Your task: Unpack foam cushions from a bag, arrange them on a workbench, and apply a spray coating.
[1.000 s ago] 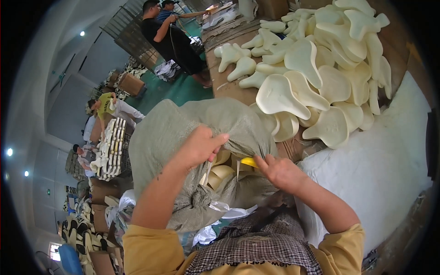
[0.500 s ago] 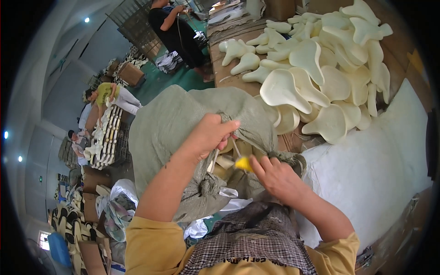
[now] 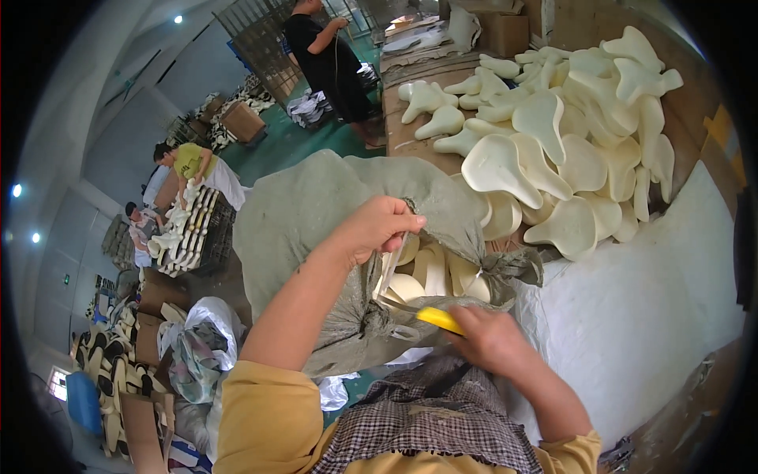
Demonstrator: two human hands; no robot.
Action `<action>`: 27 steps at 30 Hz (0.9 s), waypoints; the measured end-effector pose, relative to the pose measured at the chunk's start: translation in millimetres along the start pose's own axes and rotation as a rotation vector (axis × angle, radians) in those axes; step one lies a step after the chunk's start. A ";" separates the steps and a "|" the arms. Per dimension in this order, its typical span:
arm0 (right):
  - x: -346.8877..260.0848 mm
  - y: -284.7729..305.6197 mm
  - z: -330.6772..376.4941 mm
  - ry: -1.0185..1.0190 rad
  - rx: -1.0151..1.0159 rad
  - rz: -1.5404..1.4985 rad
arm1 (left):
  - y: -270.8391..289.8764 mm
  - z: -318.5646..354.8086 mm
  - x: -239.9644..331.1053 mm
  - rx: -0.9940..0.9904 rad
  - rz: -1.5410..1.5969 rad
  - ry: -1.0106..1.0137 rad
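A large grey-green woven sack (image 3: 304,201) stands in front of me, gathered in knots around its opening. Inside the opening show cream saddle-shaped pieces (image 3: 430,268). My left hand (image 3: 379,229) is closed at the upper edge of the opening, pinching a pale strap (image 3: 388,268) that runs down to the knotted lower edge. In my right hand (image 3: 493,340) is a yellow-handled knife (image 3: 439,318); its thin blade points left, close to the lower end of the strap. Whether the blade touches the strap, I cannot tell.
Many cream saddle shells (image 3: 564,158) are heaped on the cardboard-covered table (image 3: 403,130). A white sack (image 3: 632,292) lies at the right. Two people work by a rack (image 3: 197,237) at the left; another person (image 3: 328,63) stands farther back. Cartons and plastic bags (image 3: 207,347) sit lower left.
My right hand and the knife have moved down, and the blade is now at the opening's lower edge. The opening shows wider, with more of the cream pieces visible. The view has shifted slightly.
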State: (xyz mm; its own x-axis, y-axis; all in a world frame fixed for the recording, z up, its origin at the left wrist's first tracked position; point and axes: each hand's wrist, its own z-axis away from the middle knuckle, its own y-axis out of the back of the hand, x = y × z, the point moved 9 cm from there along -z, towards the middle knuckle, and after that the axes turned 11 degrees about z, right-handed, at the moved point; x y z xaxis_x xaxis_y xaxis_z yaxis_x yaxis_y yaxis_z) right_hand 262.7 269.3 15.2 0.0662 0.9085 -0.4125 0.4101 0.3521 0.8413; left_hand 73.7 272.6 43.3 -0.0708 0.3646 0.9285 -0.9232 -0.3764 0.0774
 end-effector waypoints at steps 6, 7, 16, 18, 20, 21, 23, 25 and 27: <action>3.5 -54.4 -13.4 -0.018 -0.012 0.057 | 29.9 12.4 4.9 0.173 0.136 -0.132; 14.7 -53.7 -4.1 -0.022 -0.010 0.088 | 49.8 19.0 0.3 0.245 0.182 -0.170; 99.1 -16.4 26.0 -0.374 0.095 0.083 | 48.4 86.0 -19.5 0.253 -0.282 -0.387; 107.3 -20.1 20.7 -0.372 0.241 0.004 | 29.8 106.2 -27.1 0.255 -0.410 -0.368; 107.3 -42.6 14.5 -0.406 0.219 -0.034 | 35.4 141.9 -24.5 0.502 -0.381 -0.559; 95.4 -56.4 4.6 -0.339 0.250 -0.191 | 39.1 154.8 -29.2 0.525 -0.386 -0.560; 68.4 -83.1 -8.4 -0.382 0.119 -0.640 | 46.3 178.0 -38.2 0.649 -0.368 -0.597; 48.1 -116.9 -20.2 -0.196 0.171 -0.658 | 23.9 180.3 -56.2 0.585 -0.385 -0.373; 44.5 -129.6 -29.8 -0.183 0.155 -0.591 | -3.1 183.0 -89.1 0.450 -0.545 -0.121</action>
State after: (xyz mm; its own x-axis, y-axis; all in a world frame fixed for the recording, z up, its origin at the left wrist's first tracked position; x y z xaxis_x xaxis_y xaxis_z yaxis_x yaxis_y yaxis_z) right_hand 185.4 270.8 -101.8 -0.0623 0.5129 -0.8562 0.5506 0.7332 0.3991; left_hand 152.0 85.4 26.8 0.4224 0.5137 0.7468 -0.5682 -0.4919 0.6597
